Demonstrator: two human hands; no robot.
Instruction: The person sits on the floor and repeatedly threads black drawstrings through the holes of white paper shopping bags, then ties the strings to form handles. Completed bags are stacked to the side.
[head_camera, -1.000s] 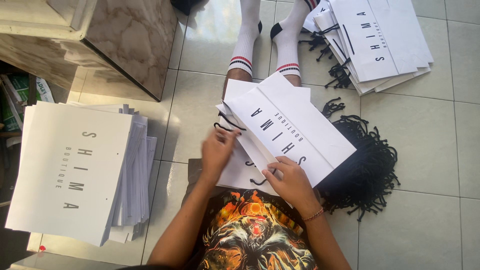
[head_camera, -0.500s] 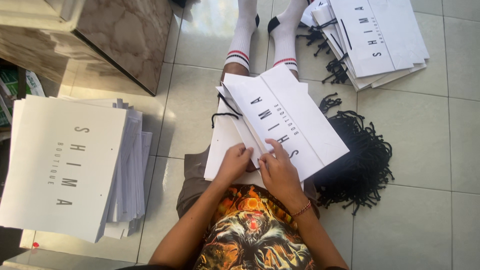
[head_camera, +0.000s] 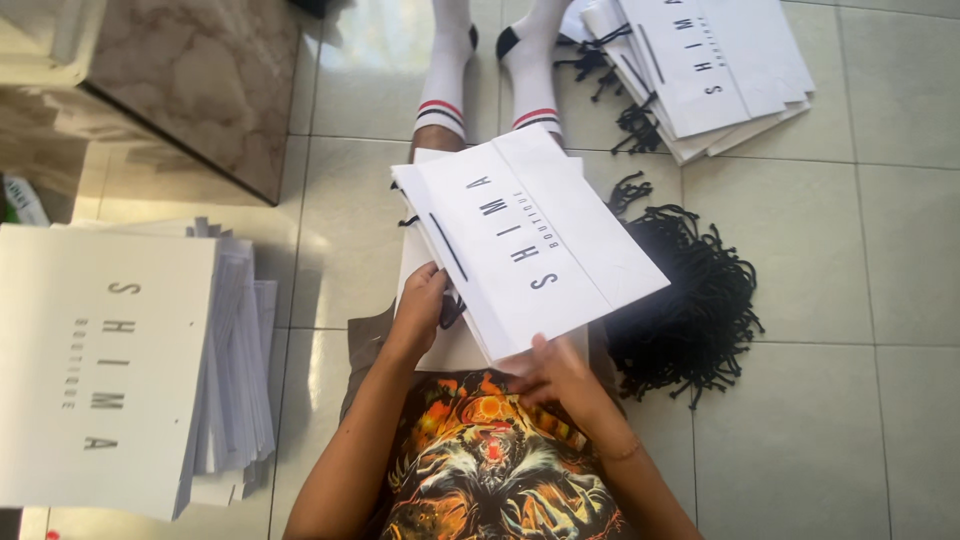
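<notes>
I see my left hand (head_camera: 422, 305) curled on the left edge of the white paper bag (head_camera: 525, 240) at centre frame, fingers pinching its black cord. My right hand (head_camera: 550, 368) grips the bag's lower corner. A white bag stack (head_camera: 105, 365) lies at left, another stack (head_camera: 715, 65) upper right, black cords (head_camera: 685, 300) beside.

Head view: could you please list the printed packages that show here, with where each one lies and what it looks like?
Flat white paper bag: over the lap, held by the left hand and right hand; rectangular, dark lettering, black cord handle.
Stack of flat bags: floor at the person's left; white, grey lettering.
Stack of corded bags: floor, upper right beside the socks; white, black handles.
</notes>
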